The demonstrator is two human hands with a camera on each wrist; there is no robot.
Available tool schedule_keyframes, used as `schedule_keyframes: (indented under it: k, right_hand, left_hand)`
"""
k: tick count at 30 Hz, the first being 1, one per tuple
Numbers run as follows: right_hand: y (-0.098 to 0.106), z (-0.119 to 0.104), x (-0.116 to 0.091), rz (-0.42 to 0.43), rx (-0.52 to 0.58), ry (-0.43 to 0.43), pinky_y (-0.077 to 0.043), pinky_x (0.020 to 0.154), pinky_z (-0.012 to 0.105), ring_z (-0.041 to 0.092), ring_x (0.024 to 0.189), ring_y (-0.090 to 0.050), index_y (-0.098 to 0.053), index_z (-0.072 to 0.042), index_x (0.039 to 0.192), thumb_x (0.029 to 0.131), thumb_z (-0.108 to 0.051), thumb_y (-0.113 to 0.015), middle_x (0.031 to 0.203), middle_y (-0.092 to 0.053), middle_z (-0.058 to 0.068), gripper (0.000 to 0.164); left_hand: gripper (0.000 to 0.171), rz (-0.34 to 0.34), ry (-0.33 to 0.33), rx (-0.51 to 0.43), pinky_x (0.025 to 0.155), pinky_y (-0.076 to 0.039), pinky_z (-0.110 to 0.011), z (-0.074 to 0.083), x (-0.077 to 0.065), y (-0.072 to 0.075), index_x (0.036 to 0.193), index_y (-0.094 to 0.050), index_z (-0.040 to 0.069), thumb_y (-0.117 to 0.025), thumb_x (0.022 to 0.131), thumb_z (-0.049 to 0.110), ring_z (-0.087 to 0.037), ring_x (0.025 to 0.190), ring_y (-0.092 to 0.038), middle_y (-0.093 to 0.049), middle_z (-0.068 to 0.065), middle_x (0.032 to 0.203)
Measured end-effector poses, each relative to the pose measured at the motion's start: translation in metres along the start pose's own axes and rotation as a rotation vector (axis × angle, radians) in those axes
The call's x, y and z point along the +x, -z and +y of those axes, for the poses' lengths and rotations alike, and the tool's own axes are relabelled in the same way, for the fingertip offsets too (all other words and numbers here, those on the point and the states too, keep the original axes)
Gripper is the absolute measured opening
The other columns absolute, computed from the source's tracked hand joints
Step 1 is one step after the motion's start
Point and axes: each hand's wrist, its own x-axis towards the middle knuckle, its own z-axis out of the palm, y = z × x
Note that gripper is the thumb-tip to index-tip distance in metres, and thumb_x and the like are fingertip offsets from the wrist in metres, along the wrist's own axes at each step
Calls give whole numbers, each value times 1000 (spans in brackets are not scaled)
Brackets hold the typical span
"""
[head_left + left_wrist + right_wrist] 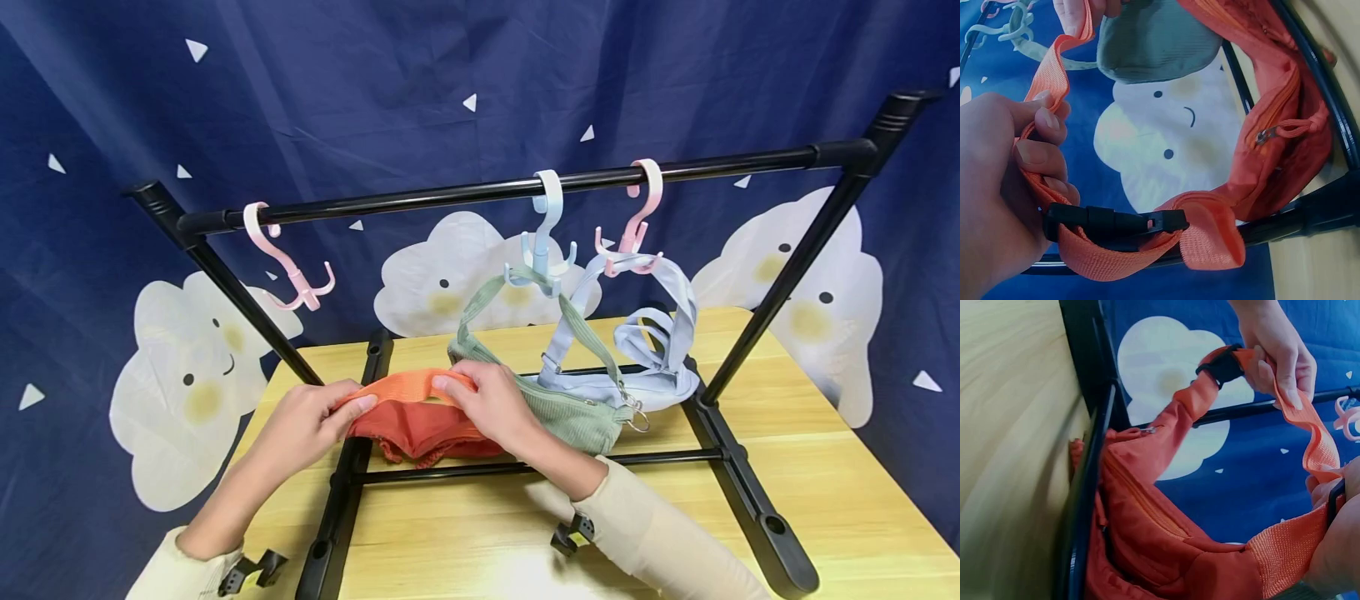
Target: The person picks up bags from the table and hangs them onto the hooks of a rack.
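Observation:
An orange-red waist bag [420, 427] hangs low inside the black rack, its bright orange webbing strap [401, 387] held up between both hands. My left hand [311, 425] grips the strap on the left, fingers curled round the webbing. On the strap's right part, my right hand [495, 404] pinches it between thumb and fingers. The left wrist view has a black buckle [1110, 222] just below the left hand, and a zip with a cord pull [1297, 127] on the bag. In the right wrist view the bag's body [1141, 506] sags behind a black bar.
A pink hook [292, 271] with bare prongs hangs left on the rail [442, 194]. A green corduroy bag [573, 421] hangs from a light blue hook [548, 217], right beside my right hand. Farther right, another pink hook [638, 217] carries a pale blue bag [645, 388].

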Motion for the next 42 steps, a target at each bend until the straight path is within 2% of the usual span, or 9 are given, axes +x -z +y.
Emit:
schedule_keyframes:
  k: [4, 11, 15, 21, 29, 42]
  right_hand:
    - [2, -5, 2, 18, 0, 49, -42, 61, 23, 5, 58, -45, -73, -21, 87, 98, -36, -71, 62, -47, -12, 19]
    - [5, -14, 5, 4, 0, 78, -44, 62, 23, 7, 63, -50, -77, -21, 92, 99, -37, -71, 64, -52, -10, 18]
    - [6, -16, 7, 0, 6, 77, -43, 61, 23, 7, 63, -50, -78, -20, 93, 98, -36, -72, 64, -53, -11, 18]
    - [7, -20, 8, 17, 9, 87, -37, 56, 22, 6, 59, -45, -77, -19, 88, 96, -35, -75, 62, -50, -10, 18]
    - [9, -27, 9, 17, 14, 99, -40, 55, 22, 5, 59, -48, -77, -21, 86, 95, -35, -76, 65, -58, -12, 16]
    - [13, -37, 12, 24, 1, 203, -41, 57, 19, 2, 55, -44, -79, -15, 95, 96, -28, -75, 64, -58, -8, 14]
  left_hand:
    - [26, 26, -11, 7, 52, -32, -19, 0, 2, 8, 76, -61, 31, -74, 96, 19, 5, 52, -35, -35, 21, 57]
    - [19, 35, -10, -8, 49, -34, -19, 0, 3, 23, 83, -69, 28, -74, 95, 14, 7, 47, -34, -38, 21, 55]
    - [17, 29, -17, 3, 49, -34, -20, -1, 4, 27, 86, -71, 28, -74, 95, 14, 7, 47, -34, -39, 21, 55]
    - [15, 28, 7, 2, 48, -35, -20, -4, 4, 32, 87, -72, 28, -75, 95, 16, 5, 47, -36, -42, 21, 55]
    - [8, 18, 36, 13, 47, -36, -22, -2, 3, 40, 93, -75, 25, -74, 96, 17, 5, 49, -39, -50, 18, 57]
    - [13, 85, -32, 21, 49, -35, -14, -7, 7, 54, 96, -78, 18, -78, 90, 6, 6, 53, -46, -56, 16, 59]
